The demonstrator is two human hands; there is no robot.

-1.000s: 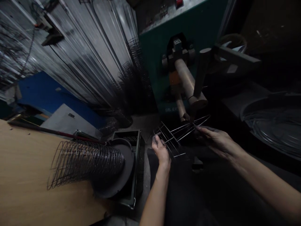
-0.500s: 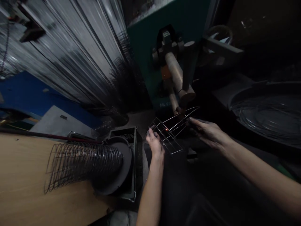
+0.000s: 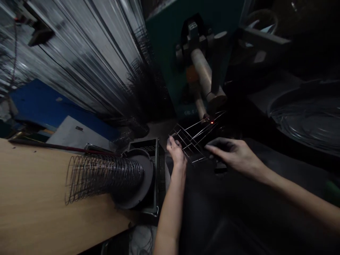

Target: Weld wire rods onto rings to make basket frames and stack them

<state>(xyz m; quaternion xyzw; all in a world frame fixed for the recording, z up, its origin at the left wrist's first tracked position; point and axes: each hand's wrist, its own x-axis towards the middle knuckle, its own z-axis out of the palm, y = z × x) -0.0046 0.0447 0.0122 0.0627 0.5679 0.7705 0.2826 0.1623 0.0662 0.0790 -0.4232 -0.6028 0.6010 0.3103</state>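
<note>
My left hand (image 3: 176, 150) is closed on the left end of a wire rack (image 3: 189, 141), a light grid of thin metal rods. The rack's far right end lies beneath the copper-coloured tip (image 3: 204, 117) of the machine's lower arm; whether they touch is unclear. A small red-orange glowing spot (image 3: 211, 122) shows there. My right hand (image 3: 235, 154) is just right of the rack, thumb and fingers drawn together in a pinch. Anything between those fingertips is too dark and small to make out.
A green machine (image 3: 170, 71) with a thick cylindrical arm (image 3: 204, 76) stands ahead. At left, a stack of wire rings (image 3: 106, 177) lies sideways against a dark round disc (image 3: 142, 193) by a plastic crate (image 3: 158, 177) and wooden board (image 3: 39, 198). A large round basin (image 3: 276, 113) holds wire at right.
My right hand has come off the rack's right end and moved slightly lower. The left hand still holds the rack. The red spot now shows farther right, near the tip. The view has shifted a little.
</note>
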